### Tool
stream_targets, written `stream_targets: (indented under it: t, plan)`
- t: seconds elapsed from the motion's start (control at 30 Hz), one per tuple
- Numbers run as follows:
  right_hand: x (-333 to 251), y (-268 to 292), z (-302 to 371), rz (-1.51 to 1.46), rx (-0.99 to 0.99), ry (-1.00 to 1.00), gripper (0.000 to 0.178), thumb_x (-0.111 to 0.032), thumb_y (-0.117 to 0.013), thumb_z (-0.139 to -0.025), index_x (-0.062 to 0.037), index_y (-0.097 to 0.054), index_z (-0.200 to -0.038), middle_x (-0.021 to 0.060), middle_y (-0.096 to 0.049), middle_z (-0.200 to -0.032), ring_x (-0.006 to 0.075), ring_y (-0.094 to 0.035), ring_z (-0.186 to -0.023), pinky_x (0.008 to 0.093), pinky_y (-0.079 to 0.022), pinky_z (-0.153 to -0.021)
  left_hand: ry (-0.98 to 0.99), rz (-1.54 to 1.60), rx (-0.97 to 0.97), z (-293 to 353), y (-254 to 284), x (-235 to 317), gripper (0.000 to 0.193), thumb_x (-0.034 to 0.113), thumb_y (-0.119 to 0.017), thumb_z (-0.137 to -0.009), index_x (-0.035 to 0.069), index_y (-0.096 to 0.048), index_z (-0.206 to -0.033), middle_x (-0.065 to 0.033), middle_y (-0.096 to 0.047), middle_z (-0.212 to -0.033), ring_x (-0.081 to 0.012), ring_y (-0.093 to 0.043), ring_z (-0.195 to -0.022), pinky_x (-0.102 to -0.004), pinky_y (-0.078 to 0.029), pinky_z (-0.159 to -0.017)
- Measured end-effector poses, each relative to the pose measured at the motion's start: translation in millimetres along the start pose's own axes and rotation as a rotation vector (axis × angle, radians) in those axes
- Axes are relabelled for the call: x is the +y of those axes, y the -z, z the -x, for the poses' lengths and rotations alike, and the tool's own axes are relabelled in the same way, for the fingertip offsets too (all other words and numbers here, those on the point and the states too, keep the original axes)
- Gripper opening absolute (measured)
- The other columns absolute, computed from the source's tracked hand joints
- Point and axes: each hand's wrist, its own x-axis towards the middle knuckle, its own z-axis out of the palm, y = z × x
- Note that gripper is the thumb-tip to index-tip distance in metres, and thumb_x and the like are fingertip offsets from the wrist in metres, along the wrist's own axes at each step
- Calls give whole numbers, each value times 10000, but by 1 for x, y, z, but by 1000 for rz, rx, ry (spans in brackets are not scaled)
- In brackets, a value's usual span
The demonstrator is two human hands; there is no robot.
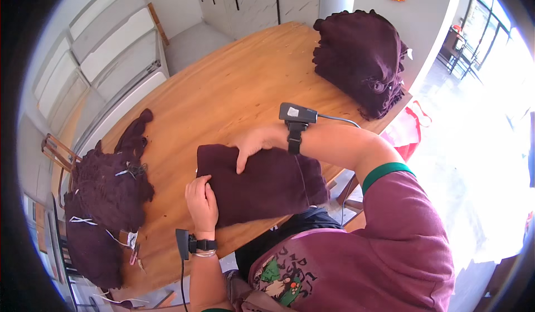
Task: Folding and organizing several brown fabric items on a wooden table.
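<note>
The table (223,100) held the folded cloth (262,189) at its near edge. The left hand (202,205) lay unclenched on it; the right hand (255,143) hid its fingers, so I couldn't tell its grip. The cloth looked soft, light, best taken by both edges.

1. A dusky maroon, short-sleeved fabric T-shirt (362,262), with a band of deep green trim (388,173) edging the right sleeve.
2. A multicoloured printed design (281,281) on its front: green, beige and red shapes beside dark lettering.
3. Dark fabric legwear (264,239), partly visible below the shirt.
4. Above the bare right hand (253,146), a black buckled wrist strap (295,139) carrying a black oblong device (299,113) with a whitish patch (292,112) and a thin grey cable (337,119).
5. Above the bare left hand (202,203), a second black strap (200,244), a black blocky device (182,244), a dark cable (182,278) and a pale, thin bracelet (206,253).
</note>
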Motion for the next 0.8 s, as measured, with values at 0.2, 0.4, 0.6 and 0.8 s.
stream_targets:
  t: [0.2, 0.4, 0.6, 0.8]
  plan:
    - [16, 3, 43, -184, 105, 206, 618, -90, -740, -663, -19, -545, -1245, 145, -625, -1127, 251, -612, -984, 374, -533, -788, -48, -56, 233, 3, 8, 7, 239, 60, -439, -905, -13, -570, -1091, -175, -583, -1036, -353, -527, -972, -429, -394, -888]
    - [-54, 50, 234, 60, 872, 174, 536, -284, -768, -644, 28, -653, -1066, 133, -683, -946, 239, -653, -830, 351, -519, -740, 43, -43, 266, 10, 8, -12, 260, 81, -411, -953, -18, -540, -1156, -171, -574, -1123, -329, -527, -1064, -401, -387, -945]
    - [-5, 195, 378, -124, 1161, 444, 435, -159, -722, -750, 18, -607, -1131, 127, -672, -997, 191, -666, -849, 304, -547, -784, 21, -54, 258, 7, 2, -16, 221, 39, -458, -919, 5, -558, -1113, -162, -579, -1077, -337, -530, -1023, -428, -403, -903]
    - [132, 308, 430, 659, 1644, -216, 630, -386, -734, -746, 34, -572, -1187, 194, -658, -1059, 294, -650, -965, 385, -524, -847, 79, -68, 247, 2, -5, -18, 208, 7, -466, -902, 3, -563, -1087, -158, -584, -1065, -330, -540, -1007, -416, -413, -893]
